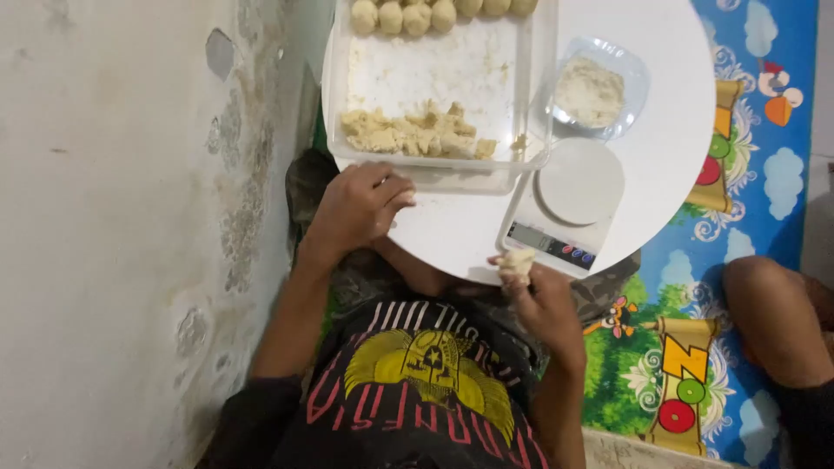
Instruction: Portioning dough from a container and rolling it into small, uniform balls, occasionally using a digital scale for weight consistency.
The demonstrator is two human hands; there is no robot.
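Pale dough, pinched in the right hand at the table's near edge.

Left hand [360, 208] — curled, fingers loosely closed, holding nothing I can see — rests on the round white table [669, 130], just below the clear tray [337, 104]; beyond its knuckles lie crumbled dough [408, 135] and, farther off, a row of balls [417, 16]. Right hand [543, 300] grips a small dough lump [516, 260] at its fingertips, just under the scale [565, 208]; a bowl [599, 87] of flour sits past that. The lump looks soft, light and crumbly — best cupped gently, not squeezed.
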